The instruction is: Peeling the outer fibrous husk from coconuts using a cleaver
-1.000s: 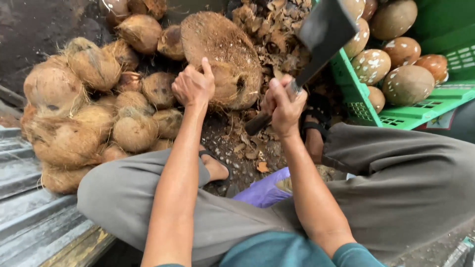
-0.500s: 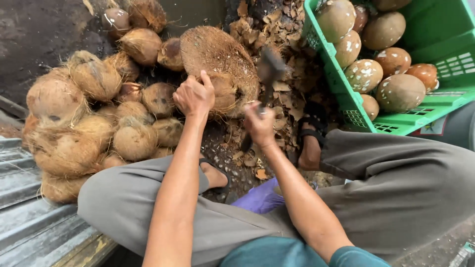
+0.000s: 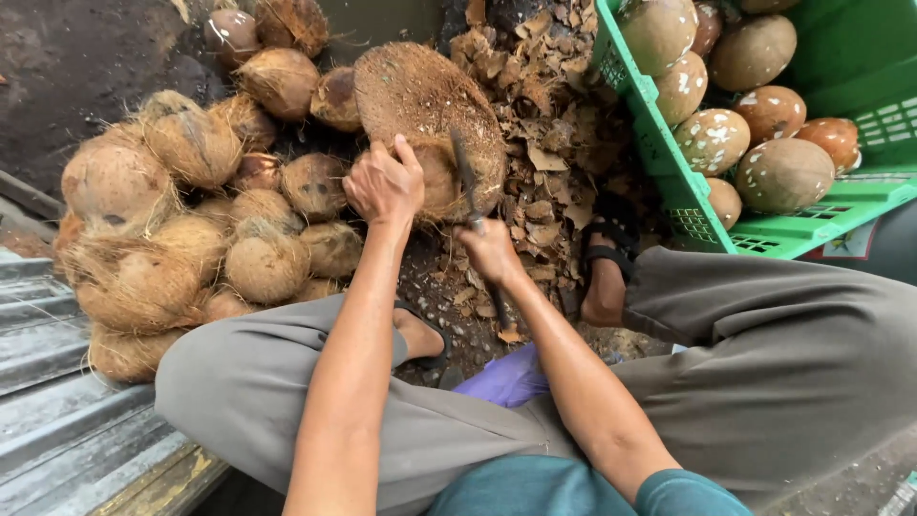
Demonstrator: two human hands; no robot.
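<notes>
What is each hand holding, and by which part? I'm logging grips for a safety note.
Right hand grips the cleaver by its handle; left hand steadies the coconut by its near side.

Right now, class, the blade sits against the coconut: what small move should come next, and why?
Probably lift the cleaver back off the coconut for another chop. The right hand grips its handle and the blade lies on the husk, which looks mostly uncut. The left hand steadies the nut just beside the blade, so its fingers should stay clear.
</notes>
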